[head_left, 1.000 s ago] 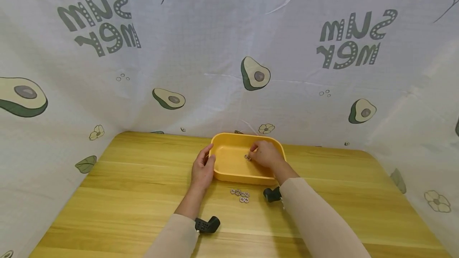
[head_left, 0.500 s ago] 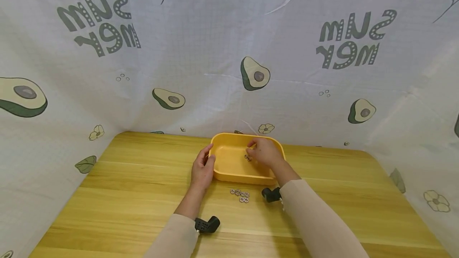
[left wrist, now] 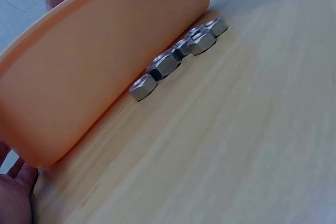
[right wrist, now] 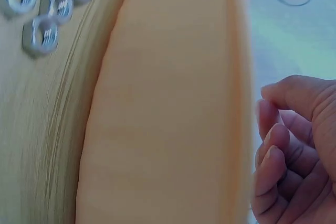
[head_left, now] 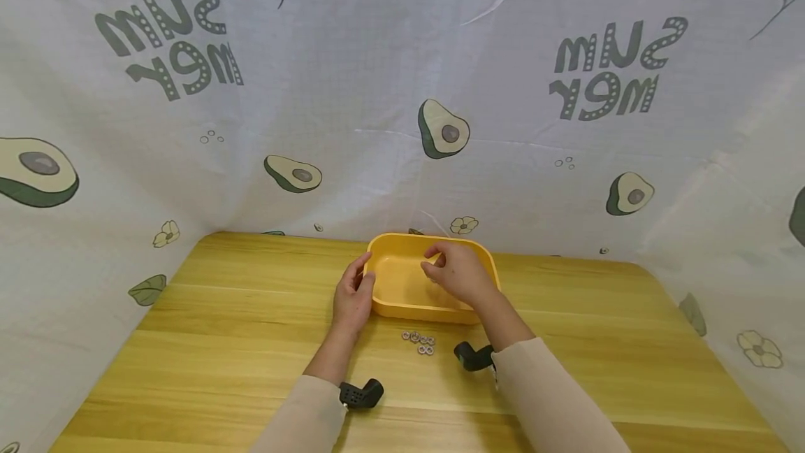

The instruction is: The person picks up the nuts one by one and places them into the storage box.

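Note:
A yellow plastic tray [head_left: 418, 314] stands at the back of the table. My left hand [head_left: 353, 303] rests against its left end, fingers and thumb spread along the wall and rim. My right hand [head_left: 462, 272] is over the tray's right half, with a small gap between thumb and index finger. Its other fingers curl loosely, and no object shows in its grasp in the right wrist view. On the table in front of the tray lie several metal hex nuts [head_left: 415, 337], also close by in the left wrist view. The nuts inside the tray are hidden behind my right hand.
The wood-grain table [head_left: 251, 327] carries the tray and nuts. A white cloth [head_left: 365, 54] printed with avocados hangs behind it and along the sides. Black wrist cameras [head_left: 361, 394] sit at both cuffs.
My right hand has moved left and lifted a little inside the tray, its thumb and index finger parting. The nuts seen beneath it earlier are now covered. My left hand keeps its place.

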